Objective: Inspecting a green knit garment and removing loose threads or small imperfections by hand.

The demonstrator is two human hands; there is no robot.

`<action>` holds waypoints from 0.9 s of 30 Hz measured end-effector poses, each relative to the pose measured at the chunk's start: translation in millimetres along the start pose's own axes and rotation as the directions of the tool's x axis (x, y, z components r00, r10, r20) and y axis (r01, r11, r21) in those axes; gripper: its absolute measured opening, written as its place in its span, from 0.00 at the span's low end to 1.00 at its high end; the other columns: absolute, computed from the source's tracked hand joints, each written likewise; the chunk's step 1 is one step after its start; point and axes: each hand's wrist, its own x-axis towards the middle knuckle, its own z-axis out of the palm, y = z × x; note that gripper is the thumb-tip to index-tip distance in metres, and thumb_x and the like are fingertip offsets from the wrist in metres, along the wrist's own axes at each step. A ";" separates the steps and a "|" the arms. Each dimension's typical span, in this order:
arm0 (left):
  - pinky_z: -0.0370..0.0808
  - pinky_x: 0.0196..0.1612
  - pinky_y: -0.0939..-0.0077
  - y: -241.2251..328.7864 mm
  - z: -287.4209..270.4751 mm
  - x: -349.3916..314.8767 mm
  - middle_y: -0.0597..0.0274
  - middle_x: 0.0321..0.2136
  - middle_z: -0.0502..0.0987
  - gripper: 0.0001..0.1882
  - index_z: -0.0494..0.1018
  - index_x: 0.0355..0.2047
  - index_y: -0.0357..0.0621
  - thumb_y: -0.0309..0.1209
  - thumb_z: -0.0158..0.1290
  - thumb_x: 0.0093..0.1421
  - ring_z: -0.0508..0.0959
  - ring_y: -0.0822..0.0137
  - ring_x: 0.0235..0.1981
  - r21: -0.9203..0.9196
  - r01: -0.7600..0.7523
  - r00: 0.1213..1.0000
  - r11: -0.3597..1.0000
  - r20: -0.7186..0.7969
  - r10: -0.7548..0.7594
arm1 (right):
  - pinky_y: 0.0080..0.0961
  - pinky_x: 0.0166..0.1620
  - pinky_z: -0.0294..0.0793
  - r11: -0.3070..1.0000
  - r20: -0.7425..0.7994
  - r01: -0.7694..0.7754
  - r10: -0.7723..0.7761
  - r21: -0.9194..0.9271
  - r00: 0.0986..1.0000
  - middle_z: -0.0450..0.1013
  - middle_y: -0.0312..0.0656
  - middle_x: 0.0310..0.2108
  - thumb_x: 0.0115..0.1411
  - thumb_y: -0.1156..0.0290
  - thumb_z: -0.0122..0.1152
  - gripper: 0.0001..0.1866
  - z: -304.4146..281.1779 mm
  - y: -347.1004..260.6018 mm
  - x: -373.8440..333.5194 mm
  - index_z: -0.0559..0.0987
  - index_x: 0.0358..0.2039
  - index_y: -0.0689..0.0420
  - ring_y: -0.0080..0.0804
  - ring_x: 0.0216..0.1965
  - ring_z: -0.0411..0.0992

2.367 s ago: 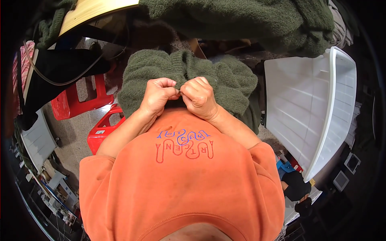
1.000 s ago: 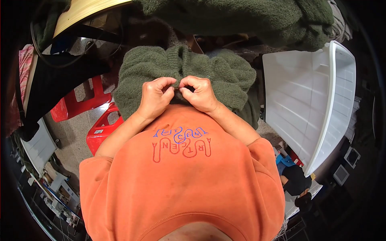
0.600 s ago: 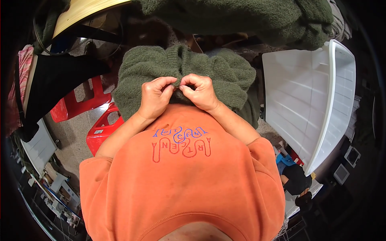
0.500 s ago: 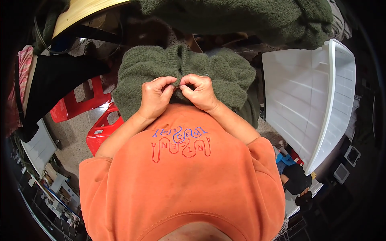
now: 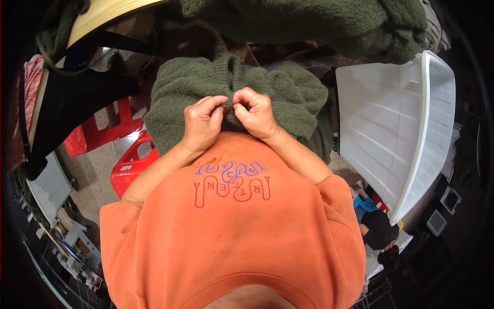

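A dark green fuzzy knitted sweater (image 5: 188, 82) lies bunched over my lap, a ribbed band running away from me at its middle. My left hand (image 5: 203, 121) is closed in a pinch on its near edge, thumb against forefinger. Just to the right, my right hand (image 5: 256, 116) is also closed, thumb and forefinger curled together in a pinch. Anything between those right fingertips is too small to make out. The two sets of fingertips are a small gap apart, above the sweater's near edge and close to my orange shirt (image 5: 231, 232).
More green knitwear (image 5: 309, 20) is heaped beyond my lap, near a light wooden tabletop (image 5: 103, 18). Red plastic stools (image 5: 131, 167) stand at left beside black cloth (image 5: 77, 103). A large white plastic bin (image 5: 381, 113) is at right. Another person (image 5: 381, 229) is at lower right.
My right hand has risen slightly away from me, and the gap between the fingertips has widened a little. The left hand has barely shifted, still pinching the sweater.
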 end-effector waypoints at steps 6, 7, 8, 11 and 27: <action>0.72 0.24 0.82 4.3 -2.2 0.9 0.57 0.22 0.74 0.09 0.73 0.28 0.34 0.15 0.46 0.46 0.74 0.73 0.21 -0.060 0.106 0.994 0.992 0.020 -0.105 | 0.10 0.21 0.59 1.000 0.062 -0.003 0.003 0.006 0.998 0.65 0.29 0.18 0.44 0.83 0.53 0.04 -4.5 -4.0 0.0 0.72 0.22 0.61 0.10 0.19 0.59; 0.72 0.25 0.82 4.2 -2.8 1.1 0.57 0.23 0.74 0.09 0.73 0.28 0.34 0.15 0.45 0.47 0.74 0.73 0.21 -0.061 0.112 0.994 0.992 0.028 -0.110 | 0.10 0.21 0.59 1.000 0.061 -0.003 0.003 0.007 0.998 0.65 0.29 0.18 0.44 0.83 0.53 0.04 -4.5 -3.5 -0.5 0.72 0.22 0.61 0.10 0.19 0.59; 0.72 0.25 0.82 4.1 -3.0 0.6 0.57 0.23 0.74 0.09 0.73 0.28 0.34 0.15 0.45 0.47 0.74 0.73 0.21 -0.061 0.112 0.993 0.992 0.028 -0.111 | 0.11 0.21 0.60 0.999 0.068 0.006 -0.009 0.036 0.998 0.66 0.30 0.18 0.44 0.83 0.53 0.04 -4.4 -2.6 -1.3 0.72 0.22 0.61 0.11 0.19 0.60; 0.73 0.24 0.82 2.5 -2.7 0.0 0.56 0.23 0.74 0.09 0.72 0.28 0.34 0.14 0.45 0.47 0.75 0.72 0.21 -0.074 0.120 0.993 0.990 0.030 -0.118 | 0.16 0.22 0.64 0.998 0.061 0.070 -0.070 0.008 0.996 0.68 0.37 0.19 0.43 0.82 0.53 0.03 -4.0 -5.5 -0.8 0.72 0.22 0.62 0.21 0.20 0.66; 0.74 0.25 0.82 -3.8 1.7 1.0 0.57 0.23 0.75 0.10 0.72 0.29 0.32 0.14 0.44 0.47 0.75 0.74 0.22 -0.150 0.239 0.970 0.959 0.079 -0.230 | 0.18 0.22 0.65 0.970 0.004 0.194 -0.195 -0.143 0.981 0.68 0.40 0.19 0.44 0.85 0.50 0.06 1.8 3.0 -1.7 0.70 0.24 0.61 0.23 0.19 0.67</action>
